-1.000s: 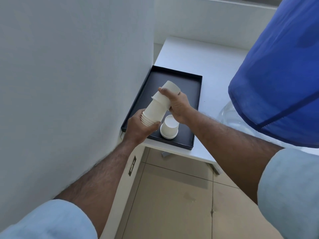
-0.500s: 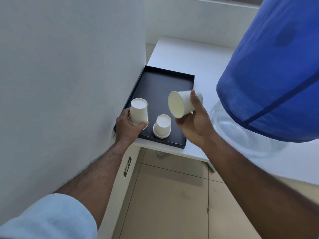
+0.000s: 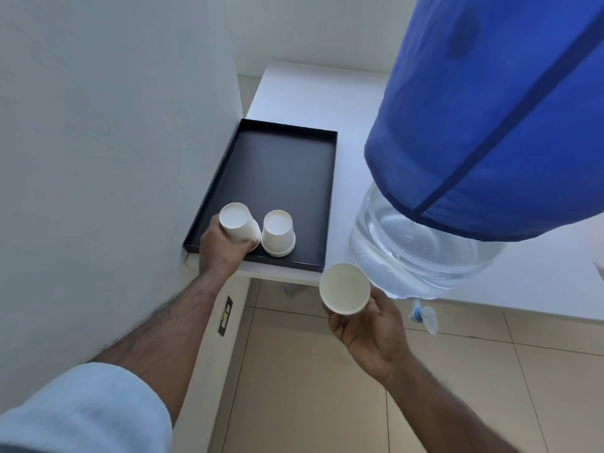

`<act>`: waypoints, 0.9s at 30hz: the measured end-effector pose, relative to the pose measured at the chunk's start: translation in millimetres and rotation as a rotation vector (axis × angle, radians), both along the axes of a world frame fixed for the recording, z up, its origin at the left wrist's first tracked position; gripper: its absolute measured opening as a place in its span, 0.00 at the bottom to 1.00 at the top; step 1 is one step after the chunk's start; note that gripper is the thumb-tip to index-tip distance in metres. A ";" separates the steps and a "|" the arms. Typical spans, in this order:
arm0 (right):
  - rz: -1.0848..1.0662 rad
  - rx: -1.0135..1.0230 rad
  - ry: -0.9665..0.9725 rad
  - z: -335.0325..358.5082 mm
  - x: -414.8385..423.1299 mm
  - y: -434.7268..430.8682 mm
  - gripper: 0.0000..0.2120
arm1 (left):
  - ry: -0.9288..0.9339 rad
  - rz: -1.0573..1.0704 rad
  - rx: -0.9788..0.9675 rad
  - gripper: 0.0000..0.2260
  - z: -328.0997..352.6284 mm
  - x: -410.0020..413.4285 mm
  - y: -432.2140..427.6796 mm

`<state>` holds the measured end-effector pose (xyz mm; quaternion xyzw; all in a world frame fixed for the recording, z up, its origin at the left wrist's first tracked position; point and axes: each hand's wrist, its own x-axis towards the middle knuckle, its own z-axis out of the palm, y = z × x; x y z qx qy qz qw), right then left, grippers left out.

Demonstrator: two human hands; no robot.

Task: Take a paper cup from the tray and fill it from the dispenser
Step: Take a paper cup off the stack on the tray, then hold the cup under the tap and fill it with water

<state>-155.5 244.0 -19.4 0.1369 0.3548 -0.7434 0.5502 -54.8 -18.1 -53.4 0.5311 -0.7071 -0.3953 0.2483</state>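
- The right hand (image 3: 369,331) was seen curled around a single paper cup (image 3: 344,288), fingers closed on its lower wall; the cup's open mouth was turned toward the camera.
- That cup was held off the surface (image 3: 304,93), over the floor, just beside the dispenser (image 3: 421,246) and to the left of its small tap (image 3: 423,317).
- The left hand (image 3: 222,246) was wrapped around an inverted stack of cups (image 3: 238,223) at the near left corner of the black tray (image 3: 277,165).
- Whether the stack's rim was touching the tray could not be told.
- A second inverted cup (image 3: 277,233) was left standing on the tray, just beside the stack.
- The dispenser's clear bottle was draped above with a blue cover (image 3: 490,109).
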 end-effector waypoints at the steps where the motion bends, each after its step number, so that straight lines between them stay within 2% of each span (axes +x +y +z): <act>1: 0.002 0.011 -0.001 -4.0 0.5 5.7 0.20 | -0.001 -0.002 -0.002 0.33 -1.5 -0.3 0.3; 5: 0.015 -0.036 0.007 -14.1 -0.5 26.9 0.29 | -0.002 -0.008 -0.020 0.34 -8.4 -1.6 2.3; 9: -0.027 -0.090 -0.041 -14.7 -3.6 46.5 0.29 | 0.017 -0.034 -0.035 0.40 -12.7 5.6 3.9; 12: -0.122 -0.154 -0.091 -15.1 -9.0 62.8 0.40 | 0.059 -0.021 -0.069 0.49 -14.4 18.8 8.2; 14: -0.142 -0.199 -0.089 -18.9 -13.9 76.3 0.48 | 0.058 0.016 -0.116 0.50 -15.4 32.3 20.3; 17: -0.117 -0.262 -0.096 -23.7 -18.8 96.7 0.54 | 0.072 0.089 -0.209 0.43 -18.1 57.1 52.4; 19: -0.105 -0.253 -0.094 -30.6 -21.6 110.4 0.53 | 0.066 0.161 -0.317 0.32 -24.4 68.3 74.5; 21: -0.082 -0.199 -0.059 -36.1 -25.5 128.3 0.51 | 0.095 0.154 -0.347 0.23 -33.1 67.5 98.8; 27: -0.097 -0.114 0.052 -54.5 -44.3 182.5 0.47 | 0.124 -0.233 -0.251 0.10 -38.9 26.9 180.0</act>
